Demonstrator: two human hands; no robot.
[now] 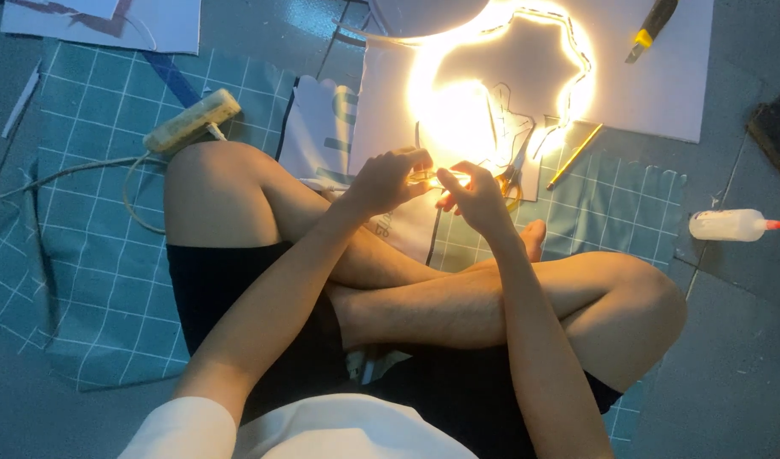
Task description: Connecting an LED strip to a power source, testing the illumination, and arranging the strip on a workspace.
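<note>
I sit cross-legged on the floor. My left hand [388, 180] and my right hand [477, 197] meet over my shins, both pinching the end of a glowing yellow light strip [435, 176]. The strip runs on as a bright curved outline [577, 85] laid on a white board [670, 85] in front of me. Glare hides the strip between my fingertips. Orange-handled scissors [511, 178] lie just beyond my right hand on the board.
A blue grid cutting mat [84, 255] lies under my legs. A cream tool with a cord [191, 121] sits at my left knee. A yellow utility knife [652, 27], a thin yellow stick [574, 156] and a glue bottle with a red tip [730, 225] lie to the right.
</note>
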